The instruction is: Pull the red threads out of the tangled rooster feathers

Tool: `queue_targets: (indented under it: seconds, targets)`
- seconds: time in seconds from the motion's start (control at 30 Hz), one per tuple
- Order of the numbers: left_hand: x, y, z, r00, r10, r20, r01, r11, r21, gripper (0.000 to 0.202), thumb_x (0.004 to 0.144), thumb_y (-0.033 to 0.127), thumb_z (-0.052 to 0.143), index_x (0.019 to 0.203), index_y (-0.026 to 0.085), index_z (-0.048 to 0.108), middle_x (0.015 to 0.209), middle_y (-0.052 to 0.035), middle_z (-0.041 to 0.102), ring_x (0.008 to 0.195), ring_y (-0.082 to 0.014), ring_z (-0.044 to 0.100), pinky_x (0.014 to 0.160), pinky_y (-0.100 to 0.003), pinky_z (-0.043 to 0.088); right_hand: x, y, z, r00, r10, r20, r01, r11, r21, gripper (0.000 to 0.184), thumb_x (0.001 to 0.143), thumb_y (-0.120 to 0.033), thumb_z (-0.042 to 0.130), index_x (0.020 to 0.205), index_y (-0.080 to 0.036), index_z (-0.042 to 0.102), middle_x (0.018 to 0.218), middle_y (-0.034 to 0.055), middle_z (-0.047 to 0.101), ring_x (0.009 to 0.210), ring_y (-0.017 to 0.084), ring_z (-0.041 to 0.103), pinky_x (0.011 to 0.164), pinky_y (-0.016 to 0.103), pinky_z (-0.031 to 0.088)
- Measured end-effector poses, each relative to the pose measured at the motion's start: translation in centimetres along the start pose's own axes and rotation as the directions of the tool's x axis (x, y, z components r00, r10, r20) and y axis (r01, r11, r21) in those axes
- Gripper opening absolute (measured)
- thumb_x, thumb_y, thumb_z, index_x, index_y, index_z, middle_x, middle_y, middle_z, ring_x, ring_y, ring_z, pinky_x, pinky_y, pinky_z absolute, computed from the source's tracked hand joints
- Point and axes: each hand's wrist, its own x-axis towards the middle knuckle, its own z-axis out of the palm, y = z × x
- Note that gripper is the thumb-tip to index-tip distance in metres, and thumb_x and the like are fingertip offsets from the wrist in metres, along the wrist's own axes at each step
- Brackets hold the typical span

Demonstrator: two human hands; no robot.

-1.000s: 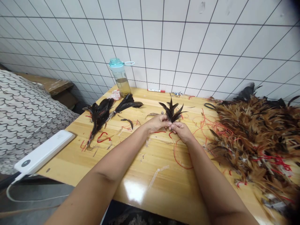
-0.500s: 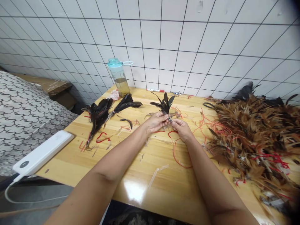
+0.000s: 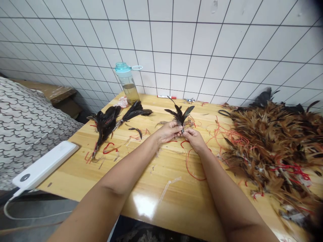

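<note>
1. Through the head view, the only one I have, I see a tuft (image 3: pixel 179 116) of dark feathers held upright over the table (image 3: pixel 186 208), straight ahead at 12 o'clock.
2. Its long axis runs roughly 12 to 6: tips fanned away from me, stems gathered towards me, between both hands.
3. My left hand (image 3: pixel 170 131) comes in from 8 o'clock, thumb and fingers closed around the stems just under the fan; it is the nearer hand to the feathers.
4. My right hand (image 3: pixel 194 138) comes in from 4 o'clock, thumb and finger pinched at the lower stem ends, just beside the left fingertips. Whether that pinch also has a thread in it, I cannot tell.
5. Measured from the tuft, a red cord (image 3: pixel 187 164) curves near 6 o'clock beside my right forearm, and a brown feather pile (image 3: pixel 275 134) spreads at 3.
6. Two black bunches (image 3: pixel 107 121) lie at 9, a bottle (image 3: pixel 129 84) stands at 10, and a pen (image 3: pixel 166 96) lies at 11.
</note>
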Motion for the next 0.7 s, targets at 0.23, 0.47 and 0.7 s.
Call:
queue_targets:
  seconds: [0.23, 0.47, 0.7]
  targets:
    - [0.0, 0.5, -0.4, 0.999, 0.035, -0.039, -0.032, 0.996, 0.087, 0.046, 0.053, 0.038, 0.089, 0.075, 0.010, 0.061, 0.064, 0.0000, 0.061, 0.054, -0.0054, 0.052, 0.057, -0.020, 0.040, 0.1, 0.2, 0.1, 1.000, -0.016, -0.015, 0.015, 0.999, -0.050, 0.034, 0.070, -0.053, 0.069, 0.070, -0.020, 0.060, 0.063, -0.0013, 0.054, 0.065, 0.013, 0.048, 0.064, 0.028, 0.040]
    - [0.1, 1.1, -0.2, 0.982, 0.153, -0.109, -0.104, 0.927, 0.361, 0.035, 0.058, 0.035, 0.082, 0.071, 0.011, 0.061, 0.062, 0.0027, 0.057, 0.056, -0.0066, 0.046, 0.058, -0.022, 0.036, 0.4, 1.2, -0.1, 0.993, -0.020, -0.113, 0.010, 0.996, -0.086, 0.033, 0.070, -0.049, 0.068, 0.084, -0.020, 0.063, 0.071, -0.0005, 0.059, 0.067, 0.013, 0.050, 0.065, 0.028, 0.042]
    - [0.3, 1.1, 0.2, 0.956, 0.279, -0.090, -0.133, 0.687, 0.714, 0.009, 0.063, 0.019, 0.069, 0.061, 0.013, 0.061, 0.067, 0.0013, 0.057, 0.068, -0.0117, 0.051, 0.067, -0.024, 0.040, 0.6, 1.5, 0.0, 0.996, -0.001, -0.086, -0.013, 0.988, -0.157, 0.025, 0.070, -0.045, 0.067, 0.075, -0.020, 0.066, 0.079, 0.0039, 0.068, 0.078, 0.019, 0.058, 0.079, 0.035, 0.047]
